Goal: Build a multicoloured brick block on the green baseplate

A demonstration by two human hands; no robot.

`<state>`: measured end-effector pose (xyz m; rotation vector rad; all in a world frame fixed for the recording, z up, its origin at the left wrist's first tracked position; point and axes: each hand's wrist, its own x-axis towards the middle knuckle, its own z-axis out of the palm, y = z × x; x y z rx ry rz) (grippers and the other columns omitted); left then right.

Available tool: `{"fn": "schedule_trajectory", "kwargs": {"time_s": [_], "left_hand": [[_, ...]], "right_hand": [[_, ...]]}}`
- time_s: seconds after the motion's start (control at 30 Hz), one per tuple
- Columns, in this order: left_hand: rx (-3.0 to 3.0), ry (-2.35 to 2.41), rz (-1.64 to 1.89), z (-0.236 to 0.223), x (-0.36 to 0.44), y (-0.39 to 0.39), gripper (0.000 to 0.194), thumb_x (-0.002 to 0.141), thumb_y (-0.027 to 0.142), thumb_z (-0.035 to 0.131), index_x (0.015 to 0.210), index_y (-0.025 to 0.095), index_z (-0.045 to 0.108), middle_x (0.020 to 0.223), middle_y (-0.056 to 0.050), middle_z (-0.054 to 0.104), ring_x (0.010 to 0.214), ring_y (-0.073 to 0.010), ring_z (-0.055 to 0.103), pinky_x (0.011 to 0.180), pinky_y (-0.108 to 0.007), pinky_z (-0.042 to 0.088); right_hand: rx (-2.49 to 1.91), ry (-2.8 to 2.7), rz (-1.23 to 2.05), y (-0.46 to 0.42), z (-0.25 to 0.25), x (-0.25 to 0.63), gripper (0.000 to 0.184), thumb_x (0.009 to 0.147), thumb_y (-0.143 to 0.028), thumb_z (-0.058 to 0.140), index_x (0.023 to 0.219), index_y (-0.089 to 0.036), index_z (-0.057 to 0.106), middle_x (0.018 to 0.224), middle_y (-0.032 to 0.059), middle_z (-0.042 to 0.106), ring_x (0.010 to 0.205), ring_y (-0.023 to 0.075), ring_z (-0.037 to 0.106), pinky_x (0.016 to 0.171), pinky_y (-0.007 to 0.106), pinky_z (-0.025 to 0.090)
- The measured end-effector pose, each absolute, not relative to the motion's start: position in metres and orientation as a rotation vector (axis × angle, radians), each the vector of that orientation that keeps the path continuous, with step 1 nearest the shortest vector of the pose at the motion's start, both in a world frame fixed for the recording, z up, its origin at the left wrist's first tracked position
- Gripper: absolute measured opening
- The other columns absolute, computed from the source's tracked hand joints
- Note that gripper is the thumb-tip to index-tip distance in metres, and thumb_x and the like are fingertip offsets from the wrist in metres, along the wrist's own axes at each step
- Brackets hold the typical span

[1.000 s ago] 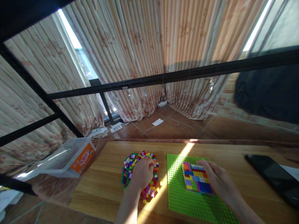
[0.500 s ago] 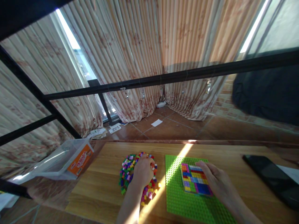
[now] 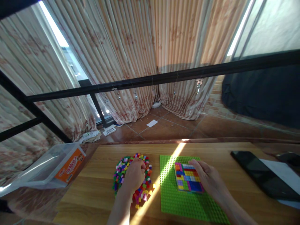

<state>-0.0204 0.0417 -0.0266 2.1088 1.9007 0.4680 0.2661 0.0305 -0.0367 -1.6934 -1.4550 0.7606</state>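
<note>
My left hand [image 3: 134, 175] is over a pile of small multicoloured building bricks [image 3: 120, 167], its fingers curled down among them. Whatever is between those fingertips is hidden. My right hand [image 3: 207, 175] grips the right side of a flat, roughly square block of colourful building bricks [image 3: 187, 179], with the thumb side at its upper right corner. Under that block lies a green studded baseplate [image 3: 177, 203]. Several loose bricks are scattered at the pile's lower right edge.
A wooden table [image 3: 87, 190] carries everything. A black phone-like slab [image 3: 257, 172] and white paper [image 3: 277, 170] lie at the right. Left of the table is a clear plastic box [image 3: 52, 167] with an orange label. A dark rail [image 3: 140, 82] crosses before the curtains [image 3: 131, 37].
The view has shifted, so the whole scene appears further left. My left hand stays curled over the pile, and my right hand stays at the brick block.
</note>
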Motion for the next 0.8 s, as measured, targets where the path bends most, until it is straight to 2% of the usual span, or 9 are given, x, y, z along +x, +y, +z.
{"fn": "schedule_trajectory", "kwargs": {"time_s": [0.3, 0.47, 0.8], "left_hand": [[2.158, 1.919, 0.514, -0.025, -0.026, 0.037, 0.019, 0.073, 0.0, 0.048, 0.071, 0.017, 0.057, 0.08, -0.005, 0.06, 0.083, -0.0172, 0.055, 0.077, -0.027, 0.04], [2.037, 1.998, 0.56, -0.022, -0.041, 0.037, 0.021, 0.078, 0.003, 0.047, 0.081, 0.017, 0.062, 0.087, -0.004, 0.064, 0.086, -0.016, 0.059, 0.079, -0.027, 0.041], [2.111, 1.902, 0.499, -0.02, -0.037, 0.03, 0.029, 0.072, 0.001, 0.055, 0.091, 0.019, 0.068, 0.097, -0.005, 0.065, 0.097, -0.018, 0.059, 0.089, -0.028, 0.041]], "right_hand": [[-1.692, -1.46, 0.814, 0.031, -0.037, 0.267, 0.047, 0.083, -0.056, 0.04, 0.084, -0.02, 0.071, 0.076, 0.0047, 0.074, 0.073, 0.0247, 0.066, 0.063, 0.03, 0.046], [-1.692, -1.459, 0.79, 0.03, -0.037, 0.268, 0.048, 0.082, -0.057, 0.039, 0.082, -0.021, 0.071, 0.076, 0.0048, 0.074, 0.073, 0.0253, 0.067, 0.063, 0.03, 0.047], [-1.771, -1.488, 0.754, 0.029, -0.03, 0.264, 0.048, 0.078, -0.059, 0.038, 0.07, -0.023, 0.067, 0.075, 0.0054, 0.073, 0.071, 0.0254, 0.066, 0.063, 0.032, 0.045]]}}
